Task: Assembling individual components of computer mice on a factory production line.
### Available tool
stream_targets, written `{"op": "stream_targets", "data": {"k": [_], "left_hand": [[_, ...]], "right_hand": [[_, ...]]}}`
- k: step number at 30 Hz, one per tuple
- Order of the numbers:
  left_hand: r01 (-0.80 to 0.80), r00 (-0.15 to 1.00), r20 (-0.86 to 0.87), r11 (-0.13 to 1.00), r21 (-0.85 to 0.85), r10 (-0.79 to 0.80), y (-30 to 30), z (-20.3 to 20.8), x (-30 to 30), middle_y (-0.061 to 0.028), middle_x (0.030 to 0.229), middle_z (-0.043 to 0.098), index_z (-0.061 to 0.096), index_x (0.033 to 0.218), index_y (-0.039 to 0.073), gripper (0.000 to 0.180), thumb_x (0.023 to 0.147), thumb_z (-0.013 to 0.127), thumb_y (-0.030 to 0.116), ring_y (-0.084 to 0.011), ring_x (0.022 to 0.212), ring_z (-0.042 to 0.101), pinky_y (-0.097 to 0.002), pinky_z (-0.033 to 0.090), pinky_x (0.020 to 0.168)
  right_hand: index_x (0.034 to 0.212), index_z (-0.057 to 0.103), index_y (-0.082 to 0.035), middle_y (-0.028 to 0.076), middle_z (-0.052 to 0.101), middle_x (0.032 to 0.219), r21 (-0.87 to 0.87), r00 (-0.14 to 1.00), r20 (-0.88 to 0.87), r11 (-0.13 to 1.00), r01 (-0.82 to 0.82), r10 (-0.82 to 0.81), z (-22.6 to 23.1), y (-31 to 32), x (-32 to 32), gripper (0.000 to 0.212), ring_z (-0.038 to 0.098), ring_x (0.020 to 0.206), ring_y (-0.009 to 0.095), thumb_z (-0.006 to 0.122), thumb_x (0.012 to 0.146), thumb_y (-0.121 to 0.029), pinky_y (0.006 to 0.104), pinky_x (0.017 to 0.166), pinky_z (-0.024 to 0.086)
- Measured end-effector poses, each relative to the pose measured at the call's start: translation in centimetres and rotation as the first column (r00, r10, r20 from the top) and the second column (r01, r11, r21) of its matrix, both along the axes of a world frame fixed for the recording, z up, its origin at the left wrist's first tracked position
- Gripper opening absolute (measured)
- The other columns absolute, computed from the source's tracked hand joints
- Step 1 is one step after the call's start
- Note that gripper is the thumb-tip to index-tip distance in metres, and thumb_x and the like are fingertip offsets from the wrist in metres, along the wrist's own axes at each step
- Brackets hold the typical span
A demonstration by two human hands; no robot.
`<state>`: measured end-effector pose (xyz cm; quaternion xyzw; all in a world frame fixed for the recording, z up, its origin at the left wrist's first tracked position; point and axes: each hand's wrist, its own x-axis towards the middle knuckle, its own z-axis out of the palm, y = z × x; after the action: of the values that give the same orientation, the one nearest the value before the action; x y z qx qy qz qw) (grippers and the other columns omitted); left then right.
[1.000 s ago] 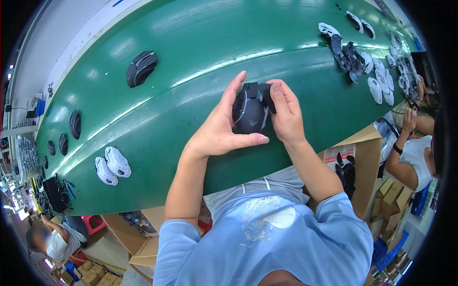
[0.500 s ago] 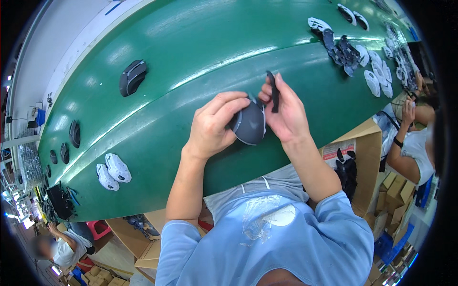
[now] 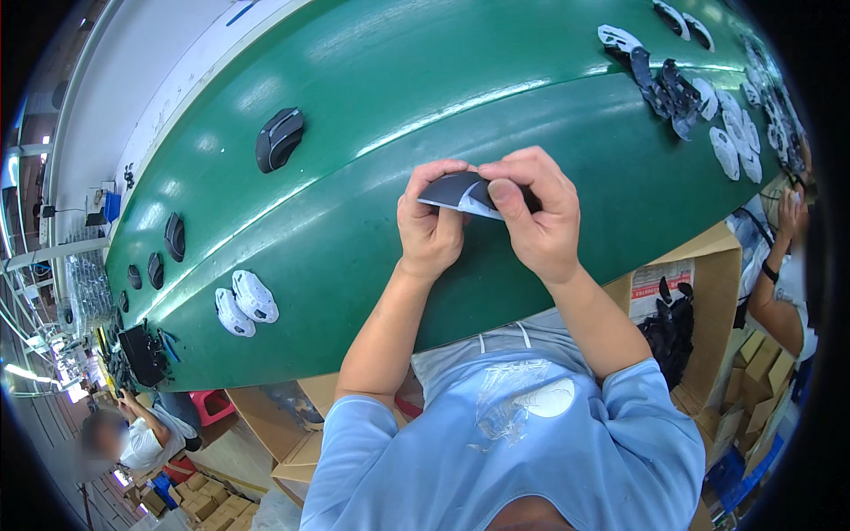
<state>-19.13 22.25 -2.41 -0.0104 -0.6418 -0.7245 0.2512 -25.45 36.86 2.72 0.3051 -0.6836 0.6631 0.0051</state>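
Observation:
Over the green table [image 3: 372, 248], my left hand [image 3: 427, 232] grips a dark grey computer mouse shell [image 3: 450, 189] with a pale lower edge. The shell is tilted so that its side shows. My right hand [image 3: 547, 221] is closed at the shell's right end, thumb in front and fingers curled over the top. Between that thumb and the fingers a black curved strip [image 3: 531, 198] shows in part, against or close to the shell; whether it is seated cannot be seen. Both hands' fingertips nearly meet on top.
Dark mouse shells [image 3: 280, 140] lie at the left, with two white shells [image 3: 255, 296] nearer me. Black parts [image 3: 677, 97] and white shells [image 3: 724, 152] sit at the far right. A cardboard box [image 3: 714, 301] stands below the right edge. Co-workers [image 3: 159, 438] sit at both sides.
My right hand has brought the black strip over to the mouse shell. The shell has been turned from rounded top to side view. The whole scene has shifted rightward in view.

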Motion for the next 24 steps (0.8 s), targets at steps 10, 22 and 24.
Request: {"op": "stream_targets", "data": {"k": [10,22,24], "left_hand": [[-0.022,0.988,0.154,1.0,0.019,0.019,0.2,0.5,0.1,-0.0044,0.091,0.068,0.059,0.116,0.002,0.017,0.102,0.057,0.012,-0.006,0.067,0.06,-0.021,0.048,0.055],[-0.069,0.973,0.22,0.998,0.015,0.064,0.3,0.8,0.1,-0.0044,0.088,0.066,0.058,0.118,0.002,0.018,0.104,0.055,0.013,-0.0046,0.069,0.059,-0.0191,0.046,0.053],[-0.097,0.966,0.236,0.994,-0.048,0.106,0.4,0.9,0.1,-0.0045,0.084,0.068,0.06,0.115,0.001,0.016,0.101,0.057,0.007,-0.0066,0.065,0.06,-0.0218,0.047,0.053]], "right_hand": [[0.118,0.074,-0.005,0.009,0.072,0.103,0.08,0.966,-0.257,0.997,0.013,0.008,-0.7,1.2,-1.7,0.033,0.061,0.086,0.026,0.068,0.094,-0.027,0.0351,0.075,0.051],[0.119,0.074,-0.008,0.007,0.071,0.108,0.202,0.919,-0.392,0.979,0.039,0.044,-0.2,0.6,-1.1,0.033,0.057,0.086,0.025,0.072,0.089,-0.021,0.0343,0.075,0.049],[0.121,0.074,-0.009,0.007,0.07,0.108,0.211,0.894,-0.447,0.975,0.066,0.037,-0.6,0.7,-1.5,0.034,0.056,0.087,0.025,0.072,0.088,-0.018,0.0347,0.075,0.049]]}}
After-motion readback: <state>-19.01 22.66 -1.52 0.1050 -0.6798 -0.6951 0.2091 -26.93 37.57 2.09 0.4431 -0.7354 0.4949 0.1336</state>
